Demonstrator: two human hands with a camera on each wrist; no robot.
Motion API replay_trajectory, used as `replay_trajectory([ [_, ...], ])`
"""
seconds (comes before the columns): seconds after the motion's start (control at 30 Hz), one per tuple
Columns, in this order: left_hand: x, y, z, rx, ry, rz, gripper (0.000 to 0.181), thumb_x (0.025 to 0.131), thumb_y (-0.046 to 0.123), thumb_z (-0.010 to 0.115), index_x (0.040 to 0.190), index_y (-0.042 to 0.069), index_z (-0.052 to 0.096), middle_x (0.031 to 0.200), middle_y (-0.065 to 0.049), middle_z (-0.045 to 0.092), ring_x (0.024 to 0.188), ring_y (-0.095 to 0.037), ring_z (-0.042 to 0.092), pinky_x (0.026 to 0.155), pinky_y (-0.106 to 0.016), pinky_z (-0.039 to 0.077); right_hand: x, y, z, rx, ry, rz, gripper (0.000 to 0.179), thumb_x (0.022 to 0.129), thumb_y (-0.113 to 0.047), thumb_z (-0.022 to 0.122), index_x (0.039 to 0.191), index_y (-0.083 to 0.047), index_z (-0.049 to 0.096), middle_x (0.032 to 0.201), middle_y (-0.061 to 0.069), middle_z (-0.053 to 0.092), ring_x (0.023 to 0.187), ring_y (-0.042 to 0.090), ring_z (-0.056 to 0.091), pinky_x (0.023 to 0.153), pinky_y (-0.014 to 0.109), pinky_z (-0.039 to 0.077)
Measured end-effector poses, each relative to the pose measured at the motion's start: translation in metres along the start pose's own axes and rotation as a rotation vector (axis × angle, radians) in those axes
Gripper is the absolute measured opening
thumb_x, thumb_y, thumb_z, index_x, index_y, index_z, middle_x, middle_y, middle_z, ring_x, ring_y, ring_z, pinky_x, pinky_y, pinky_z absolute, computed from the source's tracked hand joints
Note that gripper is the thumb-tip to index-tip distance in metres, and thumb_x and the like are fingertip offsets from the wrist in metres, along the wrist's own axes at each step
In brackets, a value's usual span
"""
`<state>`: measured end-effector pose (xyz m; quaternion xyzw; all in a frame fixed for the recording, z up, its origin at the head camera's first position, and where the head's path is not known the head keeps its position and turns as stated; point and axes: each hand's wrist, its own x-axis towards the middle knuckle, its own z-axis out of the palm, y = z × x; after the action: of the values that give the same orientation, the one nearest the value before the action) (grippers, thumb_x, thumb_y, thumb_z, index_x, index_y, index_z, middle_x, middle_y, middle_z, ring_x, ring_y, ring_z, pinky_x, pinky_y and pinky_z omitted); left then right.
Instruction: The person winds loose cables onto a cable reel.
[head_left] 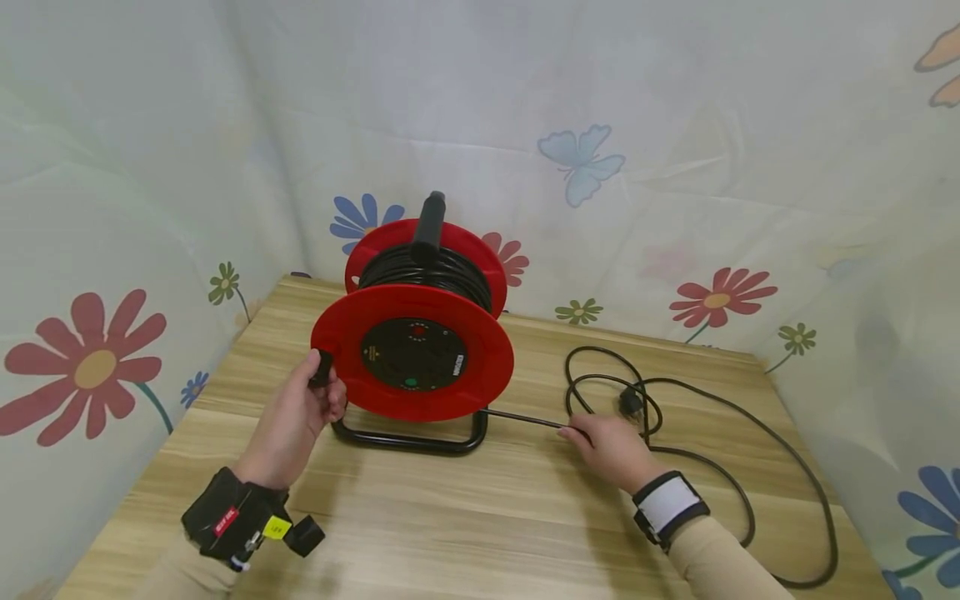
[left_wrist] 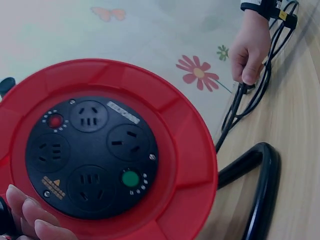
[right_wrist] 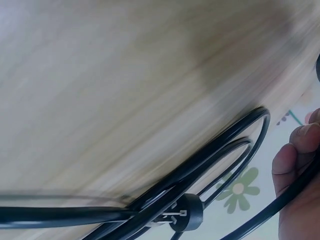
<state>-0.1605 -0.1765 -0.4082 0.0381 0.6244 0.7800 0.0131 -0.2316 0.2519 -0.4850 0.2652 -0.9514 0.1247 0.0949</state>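
A red cable reel (head_left: 491, 354) stands on the table, with black cable (head_left: 397, 268) wound between its two discs. The socket panel (left_wrist: 92, 157) on its front has a red and a green button. My left hand (head_left: 296, 412) grips the black crank knob (head_left: 321, 369) at the disc's left edge. To the right of the reel, my right hand (head_left: 611, 450) pinches the black cord (head_left: 525, 417), which runs taut from the reel's lower side. Beyond that hand the cord lies in loose loops, with its black plug (head_left: 632, 402) among them.
The reel rests on a black tube stand (head_left: 408, 442) and has a black carrying handle (head_left: 429, 225) on top. A floral curtain (head_left: 480, 100) hangs behind and at both sides of the wooden table (head_left: 450, 525). A long loop of cord reaches the table's right edge.
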Motion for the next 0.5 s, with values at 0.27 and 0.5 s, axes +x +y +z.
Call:
replay_trajectory([
  [0.27,0.001,0.014,0.007,-0.003,-0.011,0.018,0.043,0.101,0.050,0.028,0.104,0.007,0.033,0.077,0.003,0.043,0.075,-0.014,0.043,0.068,-0.026,0.037,-0.001,0.001,0.006,-0.009,-0.008,-0.012,0.025,0.092,-0.035,0.061,0.071,-0.022,0.056,0.057,-0.011,0.049,0.050,0.004,0.042,0.046,0.024,0.038],
  [0.5,0.001,0.024,0.014,-0.019,-0.023,0.019,0.041,0.102,0.050,0.027,0.105,0.009,0.032,0.078,0.002,0.044,0.078,-0.015,0.043,0.071,-0.027,0.039,-0.007,0.003,0.008,0.005,-0.004,0.003,0.023,0.091,-0.034,0.063,0.070,-0.024,0.056,0.058,-0.011,0.051,0.052,0.005,0.044,0.049,0.028,0.040],
])
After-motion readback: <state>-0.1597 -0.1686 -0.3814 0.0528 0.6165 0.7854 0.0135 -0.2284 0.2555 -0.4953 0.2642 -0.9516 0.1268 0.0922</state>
